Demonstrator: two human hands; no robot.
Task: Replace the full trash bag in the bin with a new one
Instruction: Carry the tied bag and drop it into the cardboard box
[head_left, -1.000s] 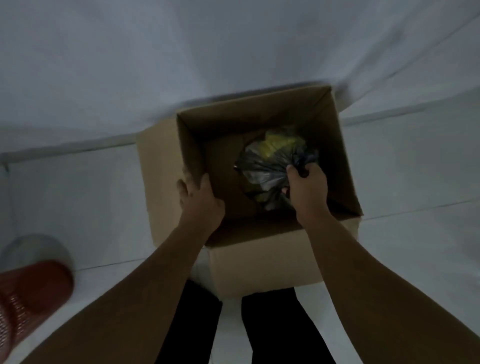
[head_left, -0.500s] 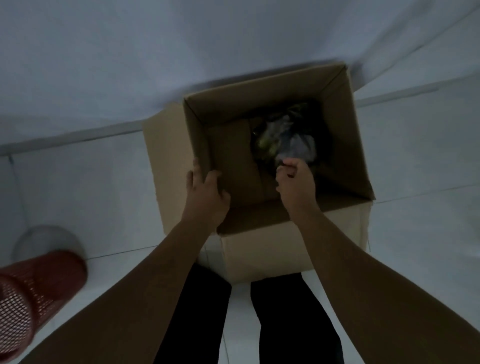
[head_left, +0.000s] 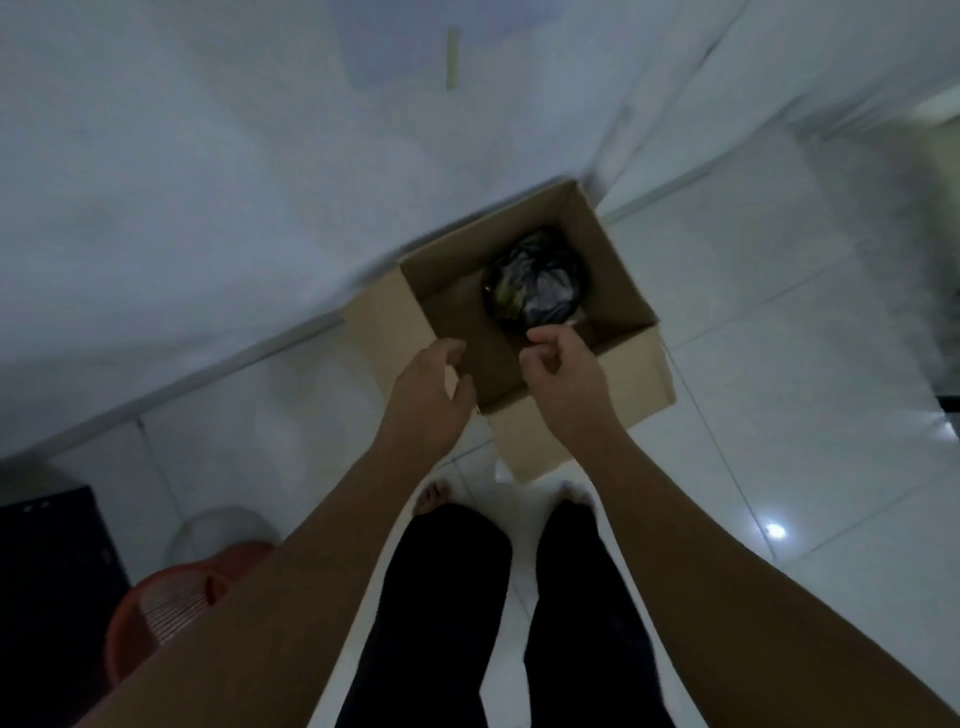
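Here, the full trash bag (head_left: 535, 283) is seen lying at the bottom of the cardboard box (head_left: 582, 415), just beyond the right hand (head_left: 563, 371), whose fingers are loosely curled on nothing. The left hand (head_left: 431, 395) is likewise held empty, half-curled, above the box's near-left corner.

Full bag (head_left: 535, 283) boxed, bin (head_left: 161, 613) off to the side.
Bag: dark, crumpled plastic w/ pale & yellowish stuff showing through; sits in far right corner of open cardboard box (head_left: 628, 301) on floor. Bin: red mesh, low left of view, partly hidden behind forearm, well apart from box; can't tell what's inside.
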